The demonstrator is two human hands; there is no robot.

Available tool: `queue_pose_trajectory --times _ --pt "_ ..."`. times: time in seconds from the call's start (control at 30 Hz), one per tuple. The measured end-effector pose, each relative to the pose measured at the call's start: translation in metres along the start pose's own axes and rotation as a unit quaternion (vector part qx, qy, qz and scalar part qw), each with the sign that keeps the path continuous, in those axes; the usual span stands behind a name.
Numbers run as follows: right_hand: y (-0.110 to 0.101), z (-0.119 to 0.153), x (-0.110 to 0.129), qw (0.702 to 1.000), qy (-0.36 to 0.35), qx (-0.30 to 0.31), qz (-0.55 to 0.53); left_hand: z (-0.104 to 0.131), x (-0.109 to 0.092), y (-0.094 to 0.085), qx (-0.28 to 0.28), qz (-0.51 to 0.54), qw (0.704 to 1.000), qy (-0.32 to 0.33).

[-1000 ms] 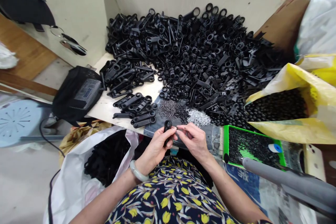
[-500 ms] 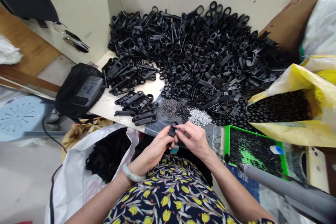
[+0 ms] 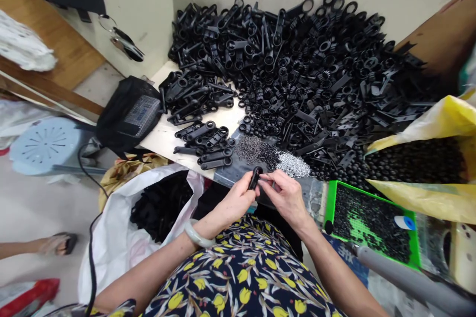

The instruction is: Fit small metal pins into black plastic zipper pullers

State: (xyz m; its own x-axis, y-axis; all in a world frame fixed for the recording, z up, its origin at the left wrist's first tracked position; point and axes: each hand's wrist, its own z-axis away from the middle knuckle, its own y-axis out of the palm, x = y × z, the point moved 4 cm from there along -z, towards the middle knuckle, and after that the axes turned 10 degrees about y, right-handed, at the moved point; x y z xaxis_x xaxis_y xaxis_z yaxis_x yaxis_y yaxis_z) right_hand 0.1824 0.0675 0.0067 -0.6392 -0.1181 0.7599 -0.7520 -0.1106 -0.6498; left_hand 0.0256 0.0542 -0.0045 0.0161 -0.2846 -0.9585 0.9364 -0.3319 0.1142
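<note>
A black plastic lever arm with a ring-shaped end stands tilted in my left hand, thumb and fingers closed around it. Against its right side, my right hand pinches with thumb and forefinger; whatever is between those fingertips is too small to make out. Just beyond the hands lie small heaps of silver pins, grey-brown bits and tiny black pieces. A group of similar black lever arms rests on the board to the left.
A large heap of black plastic parts fills the back. At right stand a green tray of small black pieces and a yellow bag of black balls. Left are a black pouch, a white sack and a person's foot.
The view has swung left, so the scene sits further right. The lever arm has been turned in my left hand, showing a slimmer side. Another person's foot has appeared at left.
</note>
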Motion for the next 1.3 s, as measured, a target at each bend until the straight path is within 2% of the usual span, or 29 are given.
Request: queue_pose_trajectory --times 0.17,0.3,0.5,0.63,0.73,1.0,1.13,1.3 --pt "0.002 0.001 0.009 1.0 0.017 -0.012 0.016 0.0 -0.003 -0.001 -0.002 -0.071 0.997 0.012" --pt "0.003 0.004 0.015 0.999 0.023 -0.02 0.043 -0.001 -0.001 -0.002 -0.011 -0.082 0.997 0.013" --pt "0.006 0.009 0.016 0.998 0.047 -0.042 0.019 0.0 -0.001 0.003 -0.015 0.001 1.0 -0.014" --pt "0.01 0.013 0.016 0.998 0.032 -0.051 0.011 0.001 0.005 0.004 -0.03 0.077 0.996 -0.036" --pt "0.012 0.016 0.015 0.999 0.017 -0.039 0.003 0.0 0.008 0.001 -0.04 0.086 0.995 -0.01" --pt "0.006 0.023 0.016 0.999 0.003 -0.032 -0.022 -0.004 0.012 -0.005 -0.01 0.024 0.998 0.048" --pt "0.007 0.025 0.014 0.999 0.02 -0.017 -0.027 -0.004 0.015 -0.007 -0.018 0.012 0.998 0.062" --pt "0.005 0.025 0.017 1.0 0.013 -0.005 -0.004 -0.006 0.017 -0.007 -0.017 0.049 0.997 0.06"
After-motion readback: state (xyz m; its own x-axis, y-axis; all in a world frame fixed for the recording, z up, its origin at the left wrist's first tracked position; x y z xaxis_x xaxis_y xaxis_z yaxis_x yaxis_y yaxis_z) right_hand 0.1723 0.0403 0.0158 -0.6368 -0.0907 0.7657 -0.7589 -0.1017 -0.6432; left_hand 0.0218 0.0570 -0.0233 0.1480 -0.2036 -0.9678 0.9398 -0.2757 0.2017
